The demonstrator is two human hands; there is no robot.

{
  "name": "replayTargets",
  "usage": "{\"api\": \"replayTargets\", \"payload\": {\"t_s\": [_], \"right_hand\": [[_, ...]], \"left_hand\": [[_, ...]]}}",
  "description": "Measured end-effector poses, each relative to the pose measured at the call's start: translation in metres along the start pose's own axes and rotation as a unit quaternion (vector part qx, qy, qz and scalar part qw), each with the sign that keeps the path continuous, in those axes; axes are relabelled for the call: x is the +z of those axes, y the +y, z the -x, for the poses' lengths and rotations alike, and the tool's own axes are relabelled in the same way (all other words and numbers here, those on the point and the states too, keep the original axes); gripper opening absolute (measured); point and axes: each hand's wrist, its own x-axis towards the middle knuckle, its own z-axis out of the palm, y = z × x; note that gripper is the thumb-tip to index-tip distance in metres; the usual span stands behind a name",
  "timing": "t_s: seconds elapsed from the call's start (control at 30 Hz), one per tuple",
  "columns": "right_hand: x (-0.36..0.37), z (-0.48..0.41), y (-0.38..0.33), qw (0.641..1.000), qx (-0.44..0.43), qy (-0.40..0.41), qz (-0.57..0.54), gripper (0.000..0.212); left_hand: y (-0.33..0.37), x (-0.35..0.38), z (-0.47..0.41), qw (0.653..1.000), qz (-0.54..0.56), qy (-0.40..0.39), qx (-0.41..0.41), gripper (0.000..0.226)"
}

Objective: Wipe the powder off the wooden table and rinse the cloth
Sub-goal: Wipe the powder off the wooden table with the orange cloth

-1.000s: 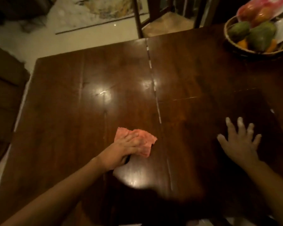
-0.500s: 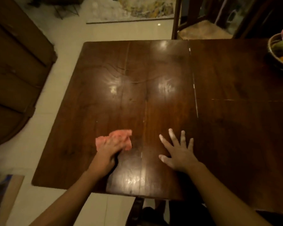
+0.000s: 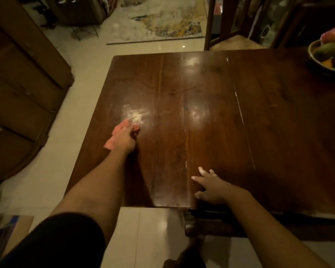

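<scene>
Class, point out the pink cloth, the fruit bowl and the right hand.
pink cloth (image 3: 109, 144), head view, lower corner.
fruit bowl (image 3: 316, 60), head view, left wall.
right hand (image 3: 211, 187), head view, back.

The left hand (image 3: 124, 139) is gripping the cloth (image 3: 109, 145). Just beyond its fingertips the pale powder (image 3: 135, 115) is lying, and past that, bare wood of the wooden table (image 3: 211, 113) is stretching to the far edge. To the right of those fingers the boards are running open toward the right hand (image 3: 213, 187), which is resting flat near the near edge. Well beyond its fingers a fruit bowl (image 3: 317, 60) is occupying the far right corner, and a chair (image 3: 220, 22) is standing behind the far edge. Left of the left fingers the table edge is lying near, with a cabinet (image 3: 23, 84) standing across the floor.
</scene>
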Motion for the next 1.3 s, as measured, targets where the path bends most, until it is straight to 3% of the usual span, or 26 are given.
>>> {"api": "replayTargets", "payload": {"t_s": [0.07,0.17,0.3,0.37,0.47,0.57,0.63,0.67,0.73,0.8,0.9,0.97,1.07,1.13,1.3], "right_hand": [[0.003,0.001,-0.001,1.000,0.009,0.007,0.002,0.069],[0.006,0.004,-0.005,1.000,0.016,0.019,0.005,0.068],[0.012,0.006,-0.013,0.999,0.025,0.022,0.000,0.065],[0.014,0.005,-0.019,0.999,0.038,0.029,-0.011,0.065],[0.018,0.001,-0.033,0.997,0.061,0.028,-0.043,0.065],[0.017,-0.004,-0.050,0.990,0.082,0.023,-0.110,0.069],[0.012,-0.006,-0.066,0.979,0.091,0.035,-0.180,0.068],[0.009,-0.008,-0.075,0.973,0.098,0.040,-0.204,0.067],[0.006,-0.010,-0.093,0.974,0.127,0.027,-0.188,0.065],[0.009,-0.014,-0.110,0.976,0.156,0.002,-0.152,0.064],[0.027,-0.027,-0.136,0.968,0.174,0.027,-0.179,0.067],[0.048,-0.044,-0.157,0.965,0.175,0.075,-0.181,0.070],[0.098,-0.066,-0.192,0.966,0.175,0.160,-0.100,0.078],[0.129,-0.075,-0.213,0.970,0.151,0.184,-0.052,0.079],[0.154,-0.086,-0.236,0.964,0.137,0.228,-0.026,0.075]], "left_hand": [[0.022,0.011,0.006,0.990,0.008,-0.044,0.133,0.071],[0.014,0.031,0.054,0.929,0.054,-0.145,0.337,0.077],[-0.042,0.022,0.114,0.878,0.009,-0.180,0.444,0.071],[-0.088,0.008,0.114,0.888,0.021,-0.184,0.421,0.058],[-0.151,-0.017,0.080,0.952,0.147,-0.119,0.243,0.074],[-0.162,-0.028,0.049,0.988,0.125,-0.033,0.090,0.079],[-0.141,-0.027,0.048,0.991,0.076,0.002,0.114,0.080],[-0.130,-0.024,0.051,0.982,0.058,0.005,0.179,0.080],[-0.115,-0.025,0.070,0.924,0.067,-0.051,0.373,0.066],[-0.125,-0.031,0.098,0.838,0.096,-0.120,0.523,0.046],[-0.165,-0.051,0.112,0.770,0.096,-0.193,0.601,0.040],[-0.197,-0.054,0.083,0.793,0.101,-0.190,0.570,0.045],[-0.226,-0.056,0.015,0.881,0.059,-0.101,0.458,0.076],[-0.222,-0.061,-0.020,0.922,0.069,-0.062,0.377,0.077],[-0.169,-0.052,-0.045,0.968,0.011,-0.008,0.251,0.071]]}}
